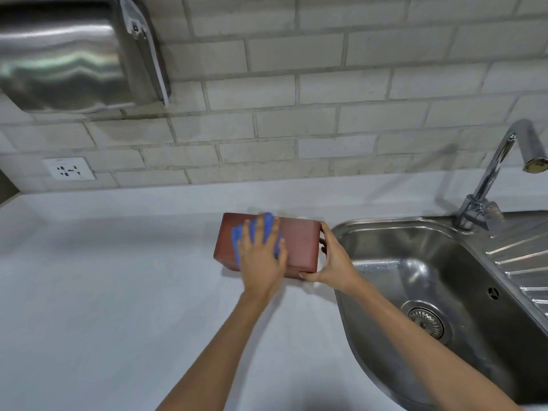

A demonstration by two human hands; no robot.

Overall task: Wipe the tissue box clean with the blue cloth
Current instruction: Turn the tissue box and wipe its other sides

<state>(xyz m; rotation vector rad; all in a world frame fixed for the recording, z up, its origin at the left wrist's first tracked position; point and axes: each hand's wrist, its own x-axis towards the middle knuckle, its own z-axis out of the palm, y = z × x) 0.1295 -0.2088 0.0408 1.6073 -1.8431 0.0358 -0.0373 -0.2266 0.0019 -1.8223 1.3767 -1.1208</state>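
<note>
We find the tissue box [299,244] resting on the counter [118,292], just left of the sink [415,262]. The cloth [268,225] lies on the box's left half, under the left hand [261,256], which presses flat upon it. The right hand [332,262] clasps the box's right end, between box and sink. The tap [498,173] stands behind the sink, at its far right. Behind the counter rises the wall [326,99]; we note a socket [68,169] on it low at the left, and a metal dispenser [74,51] mounted above that.
</note>
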